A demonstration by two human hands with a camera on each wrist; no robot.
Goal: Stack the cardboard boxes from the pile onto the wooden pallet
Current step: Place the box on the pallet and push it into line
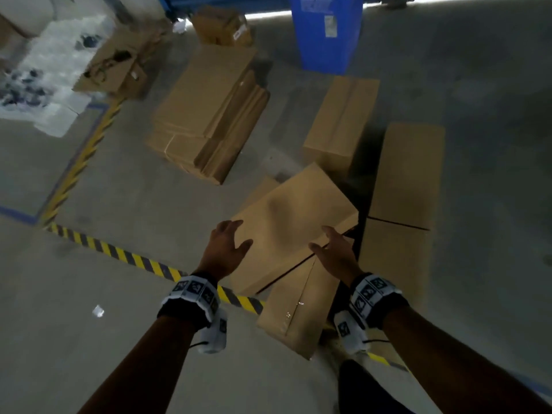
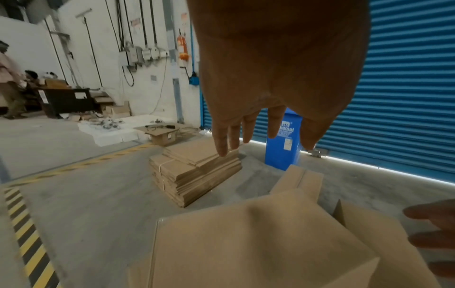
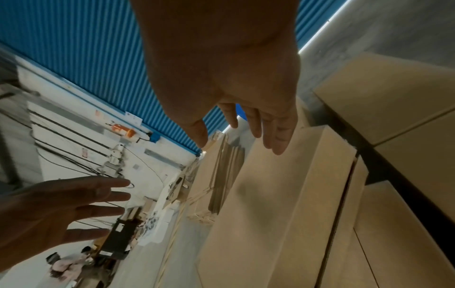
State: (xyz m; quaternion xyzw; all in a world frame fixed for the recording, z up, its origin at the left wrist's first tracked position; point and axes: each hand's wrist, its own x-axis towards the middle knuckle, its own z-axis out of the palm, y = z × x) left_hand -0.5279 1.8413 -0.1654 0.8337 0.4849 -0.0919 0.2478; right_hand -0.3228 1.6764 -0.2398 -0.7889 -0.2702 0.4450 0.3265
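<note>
Both arms are out front, wrist cameras strapped on. The left hand (image 1: pixel 225 249) spreads its fingers (image 2: pixel 222 140) wide, empty, hovering at the near left corner of the tilted cardboard box (image 1: pixel 292 225). The right hand (image 1: pixel 334 252) mirrors it with its fingers (image 3: pixel 277 136) straight and apart, holding nothing, poised over that box's near right edge — whether either palm actually touches the cardboard cannot be told.

That tilted box lies askew across a taped box (image 1: pixel 298 312) nearest the body, which sits partly over the yellow-and-black floor stripe (image 1: pixel 119 252). Just to the right, two more closed boxes (image 1: pixel 403 186) sit end to end, a dark gap between them and the tilted one. Beyond that, another sealed box (image 1: pixel 340 124) stands alone on the concrete floor (image 1: pixel 134 186).

Further left, a stack of flattened cartons (image 1: pixel 209 115) — bundled, edges fanned. Behind it, an open carton (image 1: pixel 116 67) with dark cables on its flap, and white packing sheets (image 1: pixel 50 73). At the back, a blue bin (image 1: pixel 325 31) before the blue roller shutter (image 2: pixel 406 78).
</note>
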